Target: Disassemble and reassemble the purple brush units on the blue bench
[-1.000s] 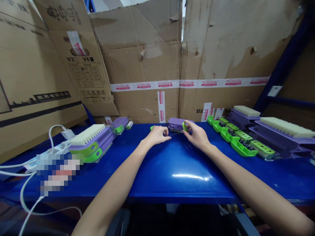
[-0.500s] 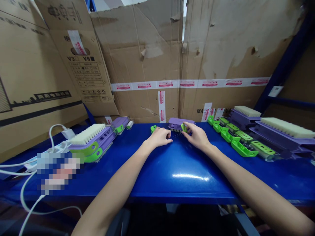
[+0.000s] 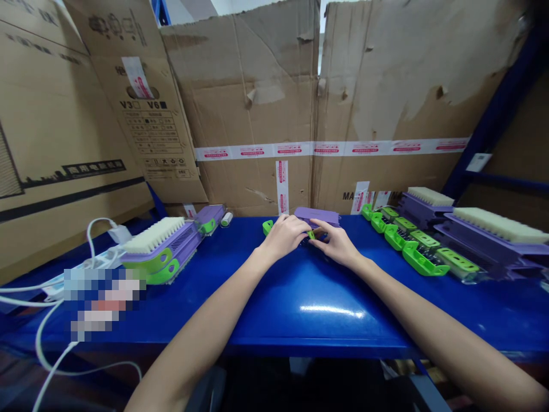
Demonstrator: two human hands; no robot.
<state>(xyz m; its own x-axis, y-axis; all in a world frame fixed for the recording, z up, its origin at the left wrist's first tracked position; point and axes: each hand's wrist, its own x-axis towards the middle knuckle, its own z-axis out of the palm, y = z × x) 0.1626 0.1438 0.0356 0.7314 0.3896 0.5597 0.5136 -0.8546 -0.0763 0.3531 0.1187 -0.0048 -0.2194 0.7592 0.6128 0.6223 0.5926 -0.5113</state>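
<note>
Near the back of the blue table my left hand (image 3: 285,237) and my right hand (image 3: 337,243) meet. A small green plastic piece (image 3: 311,234) is pinched in my right fingertips. My left fingers are closed right against that piece; whatever they grip is hidden behind the hand. Just below the fingertips a bit of something dark shows, too small to name. Behind both hands lies a purple plastic housing (image 3: 318,214), partly covered by them. A green end cap (image 3: 267,227) stands just left of my left hand.
Purple housings with cream sponge-like pads (image 3: 155,234) stand at left, beside a white power strip (image 3: 96,260) with cables. Toward the right are green caps (image 3: 422,260), green-topped clear pieces (image 3: 457,260) and more padded purple housings (image 3: 493,243). Cardboard (image 3: 257,114) walls the back.
My left hand has moved right and my right hand slightly left, so their fingertips now meet. The green piece moved left with my right hand.
</note>
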